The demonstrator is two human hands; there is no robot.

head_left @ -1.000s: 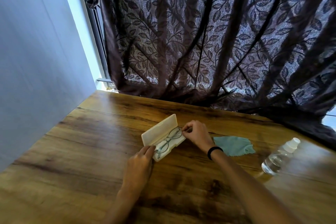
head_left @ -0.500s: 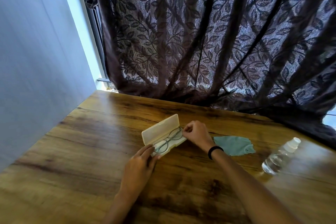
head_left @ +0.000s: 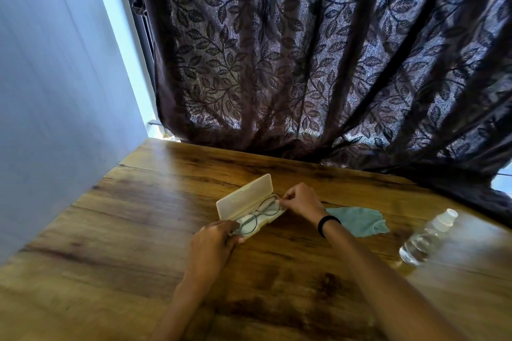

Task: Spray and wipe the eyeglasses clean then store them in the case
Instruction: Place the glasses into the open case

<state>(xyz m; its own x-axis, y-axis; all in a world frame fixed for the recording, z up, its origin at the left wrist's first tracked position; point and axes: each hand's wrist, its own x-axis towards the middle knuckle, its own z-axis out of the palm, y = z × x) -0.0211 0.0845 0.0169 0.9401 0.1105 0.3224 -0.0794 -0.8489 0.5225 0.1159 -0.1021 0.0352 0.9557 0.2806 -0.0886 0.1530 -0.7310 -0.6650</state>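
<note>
A cream eyeglass case (head_left: 243, 198) lies open on the wooden table (head_left: 124, 230), its lid standing up at the back. Thin-rimmed eyeglasses (head_left: 259, 213) lie folded in the tray of the case. My right hand (head_left: 302, 201) pinches the right end of the eyeglasses with curled fingers. My left hand (head_left: 213, 243) has its fingertips curled on the left end of the eyeglasses, at the near corner of the case. A teal cloth (head_left: 357, 220) lies to the right of my right wrist. A clear spray bottle (head_left: 426, 238) with a white cap stands further right.
A dark leaf-patterned curtain (head_left: 318, 63) hangs behind the table's far edge. A pale wall (head_left: 50, 91) borders the table on the left. I wear a black band (head_left: 327, 223) on my right wrist.
My left hand has slid forward onto the left end of the eyeglasses and the case corner. The right hand stays at the right end. The eyeglasses sit a little lower in the tray.
</note>
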